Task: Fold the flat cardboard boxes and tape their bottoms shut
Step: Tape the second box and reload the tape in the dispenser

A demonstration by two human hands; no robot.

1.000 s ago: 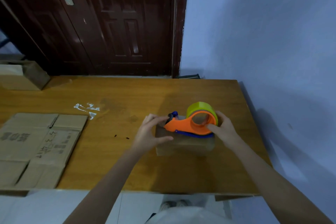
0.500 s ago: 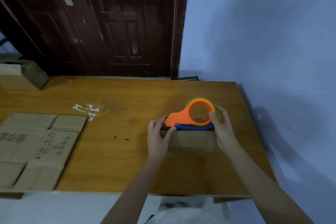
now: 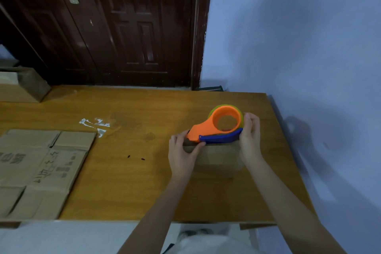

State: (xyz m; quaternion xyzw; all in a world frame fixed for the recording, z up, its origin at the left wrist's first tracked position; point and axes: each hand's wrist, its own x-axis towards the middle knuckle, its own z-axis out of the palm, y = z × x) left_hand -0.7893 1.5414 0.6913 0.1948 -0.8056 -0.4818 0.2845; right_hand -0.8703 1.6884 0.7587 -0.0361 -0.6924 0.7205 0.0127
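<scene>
A small folded brown cardboard box (image 3: 216, 158) stands right of frame centre with an orange-and-blue tape dispenser (image 3: 218, 128) resting on its top edge, while flat unfolded cardboard boxes (image 3: 39, 169) lie at the lower left.

Glossy plastic tape dispenser (image 3: 214, 128); matt cardboard box (image 3: 216, 159); smooth varnished wood table (image 3: 134, 181).

My hands (image 3: 181, 156) and dispenser (image 3: 216, 128) hide the box (image 3: 218, 161) top. The tape roll (image 3: 212, 110) barely shows behind the dispenser. The flat cardboard (image 3: 41, 171) and far box (image 3: 22, 86) run off the left edge; the print is unreadable.
</scene>
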